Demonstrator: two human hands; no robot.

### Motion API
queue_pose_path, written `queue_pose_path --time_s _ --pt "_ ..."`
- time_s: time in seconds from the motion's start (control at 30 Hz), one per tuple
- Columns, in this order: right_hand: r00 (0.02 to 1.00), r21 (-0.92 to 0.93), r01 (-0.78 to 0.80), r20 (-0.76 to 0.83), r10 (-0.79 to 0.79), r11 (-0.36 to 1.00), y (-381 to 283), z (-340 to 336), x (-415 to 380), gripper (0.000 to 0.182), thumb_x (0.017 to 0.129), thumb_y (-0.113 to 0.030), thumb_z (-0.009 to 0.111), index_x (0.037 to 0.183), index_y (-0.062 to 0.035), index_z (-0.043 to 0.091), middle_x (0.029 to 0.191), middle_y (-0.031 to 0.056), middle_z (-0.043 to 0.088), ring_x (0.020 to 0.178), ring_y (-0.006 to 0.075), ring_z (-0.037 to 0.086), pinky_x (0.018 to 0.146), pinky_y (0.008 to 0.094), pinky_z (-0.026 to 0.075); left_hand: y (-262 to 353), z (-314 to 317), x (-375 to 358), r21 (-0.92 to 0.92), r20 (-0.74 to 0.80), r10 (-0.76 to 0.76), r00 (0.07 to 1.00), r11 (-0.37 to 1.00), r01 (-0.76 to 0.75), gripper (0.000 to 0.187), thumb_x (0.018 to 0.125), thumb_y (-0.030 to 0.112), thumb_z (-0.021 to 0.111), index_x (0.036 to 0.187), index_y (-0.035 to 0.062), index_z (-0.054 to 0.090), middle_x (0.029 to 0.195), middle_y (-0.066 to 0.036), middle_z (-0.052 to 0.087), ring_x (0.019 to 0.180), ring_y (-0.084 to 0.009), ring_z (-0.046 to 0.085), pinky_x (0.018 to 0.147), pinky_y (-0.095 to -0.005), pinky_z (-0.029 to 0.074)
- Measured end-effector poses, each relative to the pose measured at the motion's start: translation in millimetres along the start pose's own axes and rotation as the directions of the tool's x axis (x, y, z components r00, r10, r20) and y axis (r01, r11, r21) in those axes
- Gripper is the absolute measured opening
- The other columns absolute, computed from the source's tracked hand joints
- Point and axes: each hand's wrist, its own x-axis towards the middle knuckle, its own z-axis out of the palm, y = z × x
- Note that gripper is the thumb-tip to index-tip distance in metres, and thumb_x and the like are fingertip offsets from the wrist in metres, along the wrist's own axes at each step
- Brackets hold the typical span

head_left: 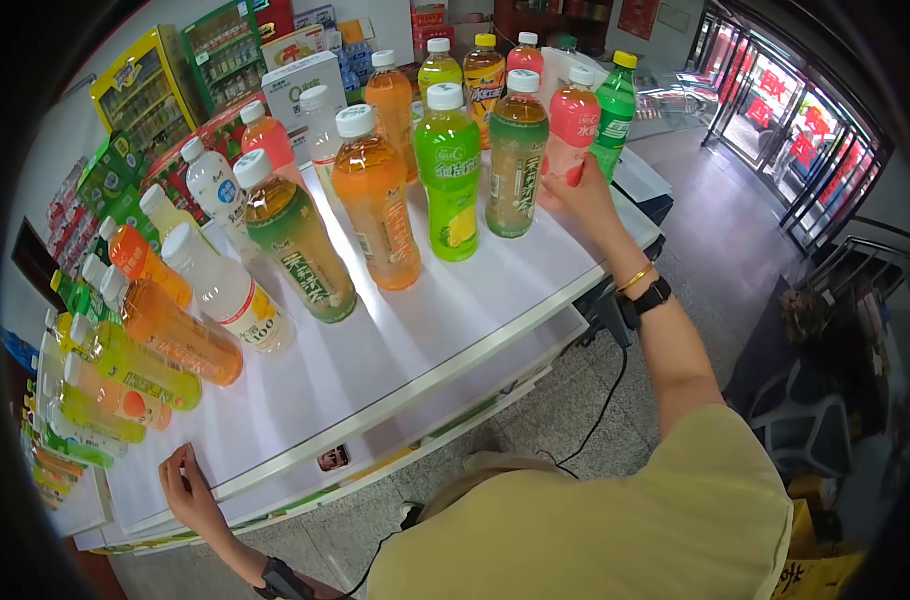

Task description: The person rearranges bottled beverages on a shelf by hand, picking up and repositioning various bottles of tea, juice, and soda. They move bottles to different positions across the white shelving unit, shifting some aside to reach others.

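Note:
My right hand (583, 196) is wrapped around the lower part of a pink drink bottle (572, 112) with a white cap, upright at the counter's right end. Right beside it stands a green bottle with a green cap (615, 105). A dark green-labelled bottle (518, 160) is just left of the pink one, then a bright green bottle (449, 170) and an orange one (377, 200). My left hand (189, 492) lies at the counter's front left edge, fingers loosely bent and holding nothing. Nearest to it are several yellow-green and orange bottles.
Rows of bottles cover the back and left of the white counter (375, 360). Below its front edge is a lower shelf (455, 400). Drinks coolers (150, 95) and cartons stand behind. Glass doors (790, 125) are at right; a black cable (603, 410) hangs down.

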Motion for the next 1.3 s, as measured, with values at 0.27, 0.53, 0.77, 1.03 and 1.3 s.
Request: queue_pose_path --time_s 0.27,0.53,0.77,1.03,1.3 --pt "0.999 0.045 -0.022 0.047 0.02 0.999 -8 -10 -14 0.069 0.081 -0.028 0.082 0.13 0.0073 0.049 0.121 0.0218 0.065 0.109 0.03 0.067 0.093 0.0373 0.053 8 -1 1 -0.007 0.002 -0.008 1.0 1.0 0.008 0.014 0.099 0.015 0.065 0.104 0.0056 0.074 0.092 0.0 0.064 0.065 -0.0106 0.045 0.057 -0.0274 0.036" --pt "0.96 0.21 0.262 -0.156 -0.232 0.942 -58 -7 -60 0.052 0.095 -0.012 0.071 0.139 0.0008 0.048 0.13 0.0163 0.059 0.117 0.0225 0.061 0.1 0.0375 0.05 6 -11 -2 0.041 0.054 -0.03 0.998 0.999 0.028 0.015 0.099 0.013 0.064 0.109 0.0055 0.072 0.097 -0.003 0.064 0.072 -0.0138 0.05 0.065 -0.0282 0.042" --pt "0.973 0.169 0.211 0.063 -0.224 0.963 -54 41 -42 0.077 0.084 -0.023 0.08 0.144 0.0022 0.039 0.129 0.0168 0.058 0.121 0.0268 0.058 0.102 0.039 0.048 4 -10 2 -0.002 -0.039 0.112 0.993 0.994 -0.112 0.019 0.097 0.032 0.069 0.101 0.0157 0.079 0.091 -0.005 0.069 0.07 -0.0234 0.064 0.06 -0.0365 0.049" --pt "0.979 0.301 0.106 0.132 -0.152 0.948 -76 22 -52 0.069 0.08 -0.018 0.077 0.137 0.0026 0.044 0.127 0.0214 0.057 0.121 0.0335 0.059 0.102 0.0414 0.047 11 -15 4 0.045 0.021 0.043 0.999 0.998 -0.044 0.021 0.099 0.031 0.065 0.106 0.0166 0.078 0.092 -0.007 0.068 0.073 -0.026 0.065 0.063 -0.0398 0.049" --pt "0.949 0.068 0.312 -0.068 -0.308 0.948 -119 33 -104 0.078 0.088 -0.015 0.076 0.15 0.0018 0.033 0.147 0.0219 0.047 0.131 0.0331 0.052 0.109 0.0426 0.044 3 -13 5 0.001 0.005 0.113 0.994 0.994 -0.113 0.02 0.097 0.033 0.071 0.103 0.0155 0.079 0.09 -0.005 0.068 0.065 -0.0233 0.063 0.056 -0.038 0.048"
